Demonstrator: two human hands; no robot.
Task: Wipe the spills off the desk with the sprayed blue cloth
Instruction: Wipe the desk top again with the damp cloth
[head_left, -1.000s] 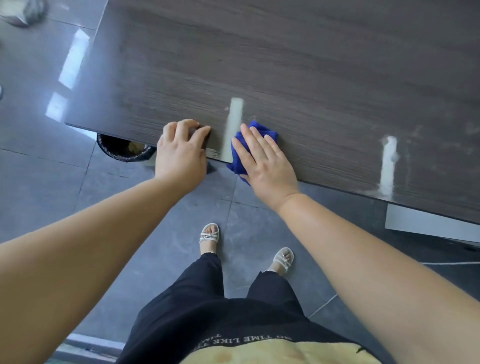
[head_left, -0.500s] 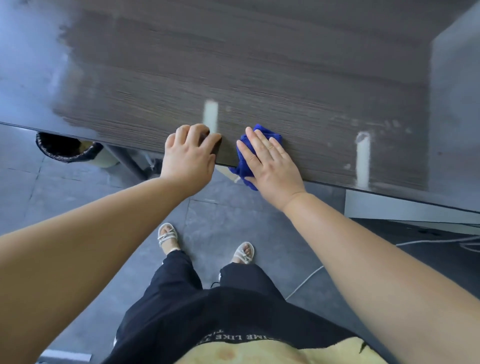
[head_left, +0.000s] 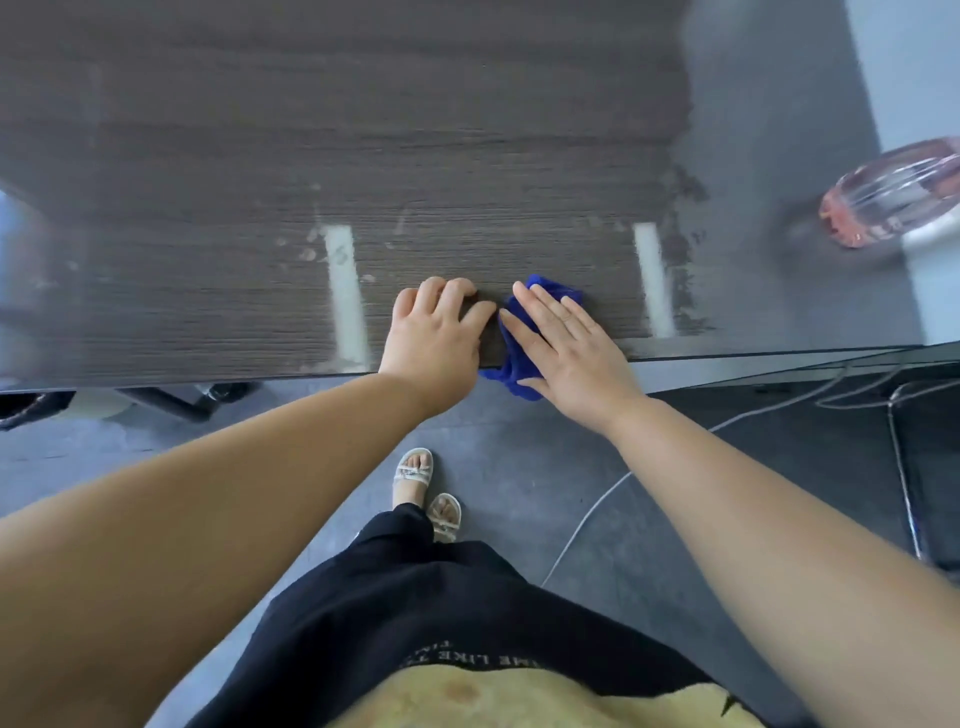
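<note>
View from a head-worn camera, looking down at a dark wood-grain desk (head_left: 467, 156) and the person's two bare arms reaching to its near edge.

The right hand (head_left: 566, 353) lies flat, fingers straight and together, pressing a bunched blue cloth (head_left: 511, 370) onto the desk. The cloth's long axis runs front to back, leaning a little to the right at its far end. That far end peeks out past the fingertips. Its near end hangs over the desk's front edge, below the thumb side of the hand.

The left hand (head_left: 431, 338) rests just beside the cloth, to its left. Its fingers are curled under with knuckles raised, tips on the wood, and it holds nothing.

The hands sit between two pale streaks, each running front to back. The left streak (head_left: 345, 301) is near the left hand. The right streak (head_left: 653, 280) is farther off, with specks and smears around it.

The desk's front edge runs left to right under both wrists. Bare wood stretches beyond the fingertips and out to either streak. At far right stands a blurred, clear pink bottle (head_left: 893, 192), well apart from the cloth.

Below the edge is grey floor (head_left: 519, 441), with a pale cable (head_left: 587, 525) trailing across it.
</note>
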